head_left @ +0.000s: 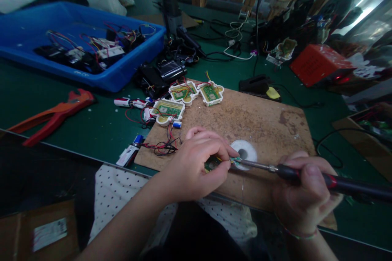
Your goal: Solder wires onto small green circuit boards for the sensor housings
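My right hand (309,191) is wrapped round the dark handle of a soldering iron (286,172), whose metal shaft points left. The iron's tip meets a small green circuit board (235,160), which my left hand (196,167) pinches between thumb and fingers. A short yellow wire shows at those fingertips. Below the left palm a larger green board is partly hidden. Right behind the iron's tip lies a white spool of solder (249,149) on the brown work board (260,118). Several white housings with green boards (168,110) sit beyond my left hand.
Orange-handled cutters (58,114) and a blue bin (122,75) of wired parts are at left. Batteries with leads (130,153) lie by the board's left edge. A dark iron stand (255,85) and a red box (321,65) are at back right; cables run across the green table.
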Demonstrator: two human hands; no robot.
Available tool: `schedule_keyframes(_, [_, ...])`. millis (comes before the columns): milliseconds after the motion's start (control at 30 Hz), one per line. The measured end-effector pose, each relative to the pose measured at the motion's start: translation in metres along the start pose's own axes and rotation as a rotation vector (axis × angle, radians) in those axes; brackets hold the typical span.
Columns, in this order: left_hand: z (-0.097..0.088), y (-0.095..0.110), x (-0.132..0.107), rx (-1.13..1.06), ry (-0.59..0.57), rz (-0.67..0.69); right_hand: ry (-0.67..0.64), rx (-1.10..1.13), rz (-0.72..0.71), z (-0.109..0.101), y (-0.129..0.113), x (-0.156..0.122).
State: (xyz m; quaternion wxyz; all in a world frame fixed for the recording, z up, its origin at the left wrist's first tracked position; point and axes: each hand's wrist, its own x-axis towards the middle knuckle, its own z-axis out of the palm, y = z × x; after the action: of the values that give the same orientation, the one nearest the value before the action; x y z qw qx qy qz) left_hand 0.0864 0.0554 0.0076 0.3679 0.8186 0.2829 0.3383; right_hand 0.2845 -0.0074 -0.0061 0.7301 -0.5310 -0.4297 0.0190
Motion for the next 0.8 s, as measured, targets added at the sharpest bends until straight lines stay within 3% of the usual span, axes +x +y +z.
schedule_keyframes(500, [-0.001,0.001,0.000,0.003,-0.008,-0.006,0.042,0.028,-0.003,0.002,0.001,-0.001])
schedule_keyframes(700, [0.000,0.000,0.000,0.003,-0.005,0.002,-0.131,-0.005,0.085,-0.009,-0.001,-0.001])
schedule_keyframes(800, [0.000,0.000,0.000,0.007,-0.009,0.001,-0.028,0.012,0.024,-0.005,0.000,-0.001])
